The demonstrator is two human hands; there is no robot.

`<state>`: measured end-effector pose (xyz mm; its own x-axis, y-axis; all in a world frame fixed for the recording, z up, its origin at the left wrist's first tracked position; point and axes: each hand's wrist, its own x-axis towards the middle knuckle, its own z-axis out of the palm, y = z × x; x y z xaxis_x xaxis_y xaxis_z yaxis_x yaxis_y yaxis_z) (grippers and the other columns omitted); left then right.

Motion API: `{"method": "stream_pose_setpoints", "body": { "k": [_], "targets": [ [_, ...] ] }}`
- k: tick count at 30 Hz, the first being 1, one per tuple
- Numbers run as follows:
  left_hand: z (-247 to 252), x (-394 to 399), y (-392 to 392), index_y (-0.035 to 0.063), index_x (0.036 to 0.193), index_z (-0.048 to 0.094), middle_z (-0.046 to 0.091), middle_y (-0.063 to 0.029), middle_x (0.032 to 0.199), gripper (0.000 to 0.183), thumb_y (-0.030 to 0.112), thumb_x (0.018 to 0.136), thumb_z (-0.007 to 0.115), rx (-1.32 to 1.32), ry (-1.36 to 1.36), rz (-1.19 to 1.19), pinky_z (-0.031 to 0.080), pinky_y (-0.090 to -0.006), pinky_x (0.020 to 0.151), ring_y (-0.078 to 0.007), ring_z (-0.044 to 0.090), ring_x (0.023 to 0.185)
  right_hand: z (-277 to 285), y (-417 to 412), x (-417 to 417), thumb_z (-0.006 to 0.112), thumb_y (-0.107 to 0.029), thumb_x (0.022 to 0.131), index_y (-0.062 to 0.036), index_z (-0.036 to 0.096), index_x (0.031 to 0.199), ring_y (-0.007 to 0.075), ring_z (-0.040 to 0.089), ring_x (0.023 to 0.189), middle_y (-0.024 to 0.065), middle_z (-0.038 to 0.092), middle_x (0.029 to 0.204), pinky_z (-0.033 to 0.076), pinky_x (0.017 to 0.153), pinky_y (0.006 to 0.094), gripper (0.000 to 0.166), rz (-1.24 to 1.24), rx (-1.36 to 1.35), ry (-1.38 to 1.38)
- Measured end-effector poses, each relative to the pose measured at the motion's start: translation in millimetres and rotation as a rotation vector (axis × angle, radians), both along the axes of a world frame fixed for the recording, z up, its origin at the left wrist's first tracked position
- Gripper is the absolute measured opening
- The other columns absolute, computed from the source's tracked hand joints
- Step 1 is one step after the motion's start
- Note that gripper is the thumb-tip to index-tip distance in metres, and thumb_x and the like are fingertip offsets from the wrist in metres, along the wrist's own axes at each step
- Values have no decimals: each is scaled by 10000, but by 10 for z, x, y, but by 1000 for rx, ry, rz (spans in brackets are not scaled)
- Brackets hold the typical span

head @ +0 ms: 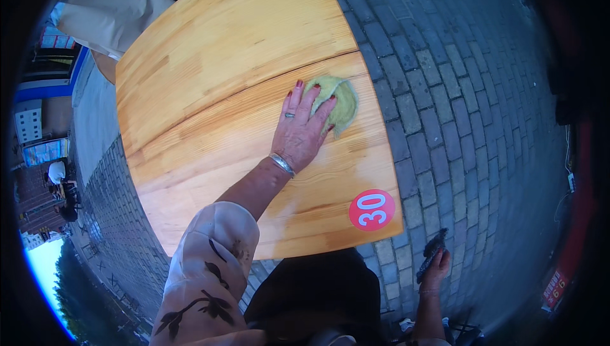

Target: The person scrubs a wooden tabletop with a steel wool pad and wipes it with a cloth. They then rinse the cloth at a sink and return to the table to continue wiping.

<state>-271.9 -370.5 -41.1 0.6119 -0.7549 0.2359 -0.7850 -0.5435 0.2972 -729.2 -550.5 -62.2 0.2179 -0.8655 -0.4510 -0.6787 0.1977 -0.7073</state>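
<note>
My left hand (305, 124), with a ring and a silver bracelet, presses a yellow-green cloth (347, 103) onto a wooden table top (228, 74). The cloth lies folded under the fingers, close to the table's right edge. A dark seam runs across the boards just beyond it. A round red sticker (371, 210) bearing a number sits at the near right corner. Off that corner, beside the table and above the paving, my right hand (436, 267) holds a dark grey, crumpled cloth or scourer (431, 255).
Brick paving (443, 122) surrounds the table. A beige cover (114, 15) drapes over something beyond the far left corner. People (59, 184) are in the distance at the left. A red sign (555, 289) stands at the lower right.
</note>
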Motion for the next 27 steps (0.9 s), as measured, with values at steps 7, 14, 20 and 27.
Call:
{"method": "stream_pose_setpoints", "body": {
  "k": [7,14,20,27],
  "targets": [
    [-92,552,-265,38,1292,497,427,-229,1358,497,43,810,620,-93,-91,367,325,-501,1070,-451,351,1297,-28,-597,-148,452,-197,997,41,530,1072,191,508,877,109,581,979,427,805,333,262,26,-23,52],
    [15,-1845,-378,104,1189,610,521,-145,1245,398,160,796,639,91,195,-101,395,-507,1020,-389,442,1245,-196,-1428,442,475,-181,987,40,535,1023,185,510,850,108,577,928,431,786,330,232,316,40,54],
    [95,-1628,-1068,119,1257,577,416,-223,1342,538,158,740,723,79,91,422,369,-512,1040,-483,336,1300,-373,-2459,-37,471,-201,985,15,541,1036,169,512,822,80,575,905,436,751,320,233,343,60,-2],
    [106,-503,-1564,161,1353,494,316,-253,1434,631,98,758,695,76,10,741,294,-519,1087,-534,241,1333,84,-3136,52,380,-248,985,-40,554,1158,212,556,819,94,607,955,459,710,337,322,284,200,-13]
  ]
}}
